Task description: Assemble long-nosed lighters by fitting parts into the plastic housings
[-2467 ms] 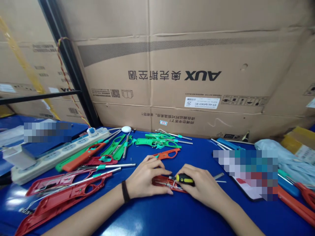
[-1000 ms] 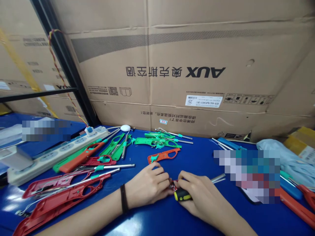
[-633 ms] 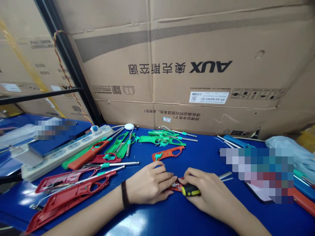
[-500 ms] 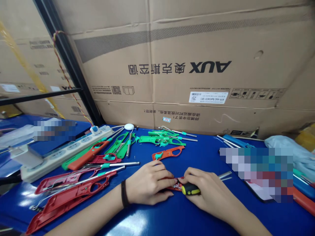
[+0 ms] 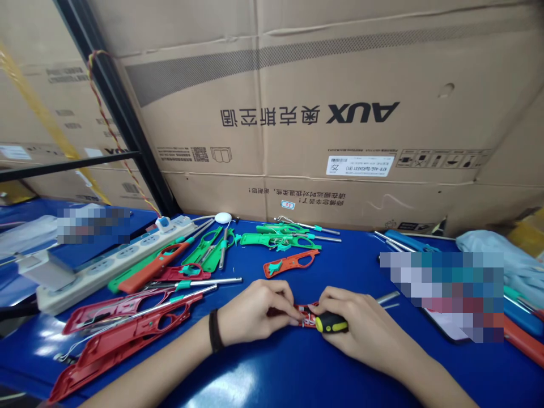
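My left hand (image 5: 254, 313), with a black band on the wrist, is curled over one end of a red lighter shell (image 5: 304, 315) lying on the blue table (image 5: 297, 374). My right hand (image 5: 356, 323) grips a black and yellow screwdriver (image 5: 331, 323) whose handle end shows beside the shell. The shell's metal tube (image 5: 386, 297) sticks out to the right from under my right hand. White wires show inside the shell between my hands.
Red shells (image 5: 123, 331), an orange shell (image 5: 291, 263) and green shells (image 5: 278, 241) lie on the left and middle. A white power strip (image 5: 106, 263) runs along the left. Large cardboard boxes (image 5: 323, 113) wall off the back. Blue tools and cloth lie at right.
The screwdriver turned in my right hand from pointing left to its handle lying toward the right. My left fingers curled tighter on the shell. The camera shifted slightly.
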`<state>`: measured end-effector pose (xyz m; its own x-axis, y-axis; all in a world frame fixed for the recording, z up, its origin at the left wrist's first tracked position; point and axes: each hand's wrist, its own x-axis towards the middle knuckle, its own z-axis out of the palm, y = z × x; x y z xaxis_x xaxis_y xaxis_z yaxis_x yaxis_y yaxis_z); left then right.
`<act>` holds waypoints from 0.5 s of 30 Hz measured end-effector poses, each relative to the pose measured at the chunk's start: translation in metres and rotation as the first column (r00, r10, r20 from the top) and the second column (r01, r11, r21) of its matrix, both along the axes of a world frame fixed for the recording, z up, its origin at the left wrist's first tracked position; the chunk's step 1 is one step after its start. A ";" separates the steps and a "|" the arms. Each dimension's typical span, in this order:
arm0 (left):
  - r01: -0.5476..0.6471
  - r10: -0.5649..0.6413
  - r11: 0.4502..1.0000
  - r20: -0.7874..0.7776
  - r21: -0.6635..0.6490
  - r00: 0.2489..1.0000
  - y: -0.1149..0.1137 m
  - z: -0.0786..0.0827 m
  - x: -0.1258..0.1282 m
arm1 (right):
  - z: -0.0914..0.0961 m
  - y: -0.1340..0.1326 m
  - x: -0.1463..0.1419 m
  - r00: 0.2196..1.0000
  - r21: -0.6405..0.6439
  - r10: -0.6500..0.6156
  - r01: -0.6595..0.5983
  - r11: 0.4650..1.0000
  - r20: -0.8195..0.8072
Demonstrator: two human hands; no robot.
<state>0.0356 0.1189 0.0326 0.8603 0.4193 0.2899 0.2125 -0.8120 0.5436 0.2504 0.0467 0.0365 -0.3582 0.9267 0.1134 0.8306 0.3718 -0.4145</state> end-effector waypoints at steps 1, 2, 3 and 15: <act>-0.011 0.012 0.999 0.015 -0.036 1.000 0.000 -0.001 0.001 | 0.001 0.000 0.000 1.000 -0.006 -0.003 0.003 1.000 -0.002; -0.018 0.019 0.998 0.026 -0.056 0.999 0.001 -0.002 0.001 | 0.001 -0.001 0.000 1.000 -0.013 -0.005 0.005 1.000 -0.001; -0.018 0.020 0.998 0.030 -0.061 0.999 0.001 -0.003 0.001 | 0.002 -0.001 0.000 1.000 -0.020 -0.006 0.006 1.000 0.002; 0.105 -0.141 0.895 0.052 0.434 0.989 0.001 0.006 -0.001 | -0.003 -0.006 -0.012 0.967 0.038 0.000 -0.010 0.999 0.253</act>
